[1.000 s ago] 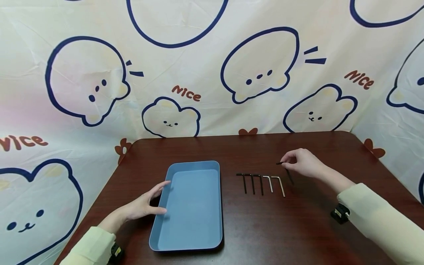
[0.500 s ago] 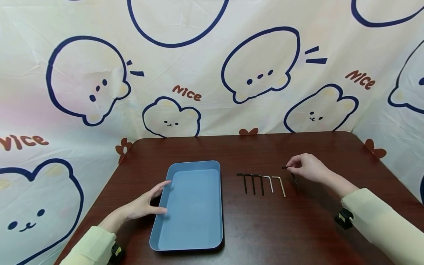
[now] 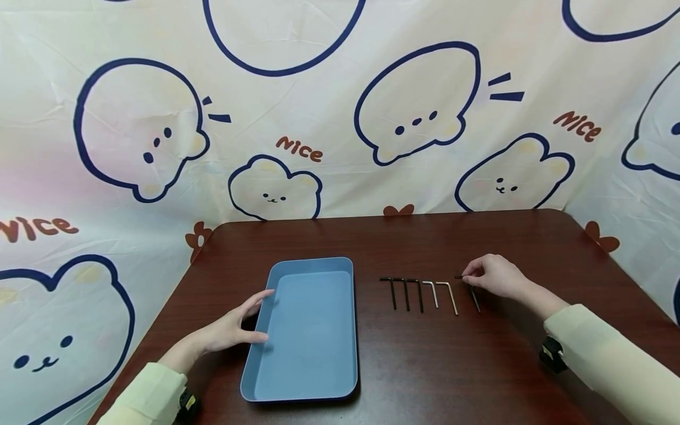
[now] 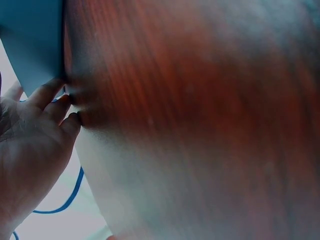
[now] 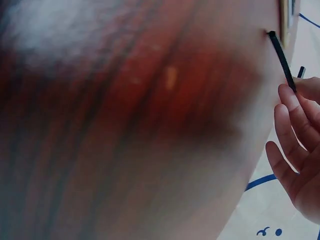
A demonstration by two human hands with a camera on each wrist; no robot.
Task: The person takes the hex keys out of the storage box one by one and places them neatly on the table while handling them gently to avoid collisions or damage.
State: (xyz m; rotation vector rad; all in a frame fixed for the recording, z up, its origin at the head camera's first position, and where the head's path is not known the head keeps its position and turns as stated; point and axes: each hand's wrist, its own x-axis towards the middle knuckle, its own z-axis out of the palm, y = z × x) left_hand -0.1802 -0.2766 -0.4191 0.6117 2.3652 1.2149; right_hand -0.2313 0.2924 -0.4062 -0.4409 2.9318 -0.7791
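My right hand [image 3: 495, 275] pinches a black hex key [image 3: 474, 299] near its bend, between thumb and fingers. The key's long arm points toward the front, low over the table or touching it. In the right wrist view the black hex key [image 5: 282, 60] sticks out from the fingertips. To its left lies a row of hex keys: three black ones [image 3: 406, 296], then a smaller silver one [image 3: 434, 297] and a larger silver one [image 3: 453, 300]. My left hand [image 3: 225, 332] rests with spread fingers on the left rim of a blue tray [image 3: 313, 336].
A dark brown wooden table [image 3: 425, 372] carries everything. Behind and beside it hangs a pale cloth [image 3: 340, 118] printed with bear outlines. The tray stands left of the hex key row, with nothing in it.
My right hand has moved slightly right and toward the front, lowering the black hex key at the right end of the row. My left hand and the tray have stayed put.
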